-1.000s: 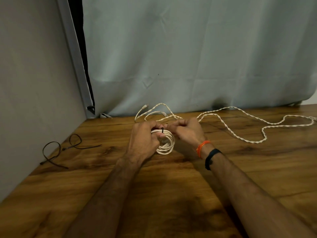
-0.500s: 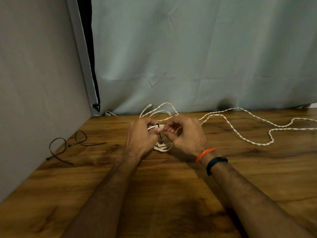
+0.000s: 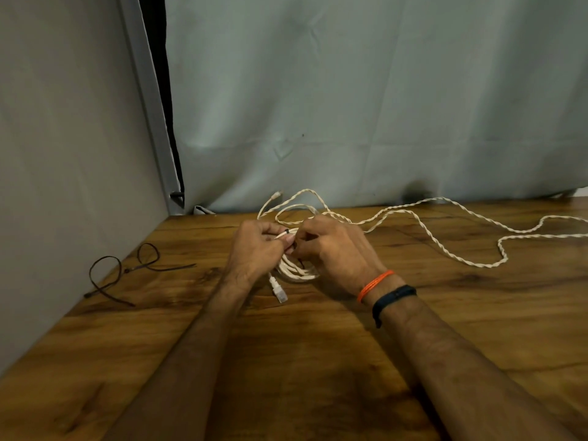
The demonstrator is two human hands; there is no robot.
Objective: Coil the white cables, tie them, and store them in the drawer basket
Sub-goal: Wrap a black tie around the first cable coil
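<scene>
Left hand (image 3: pixel 254 249) and right hand (image 3: pixel 334 249) pinch black tie (image 3: pixel 287 231) round white coil (image 3: pixel 294 270) on wood-grain desk (image 3: pixel 286 361). Twisted white cable (image 3: pixel 445 243) trails right; dark ties (image 3: pixel 121 272) left.

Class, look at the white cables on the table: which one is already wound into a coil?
The coiled cable held between the left hand and right hand, a black tie round it. The twisted cable to the right still sprawls loose across the table.
</scene>
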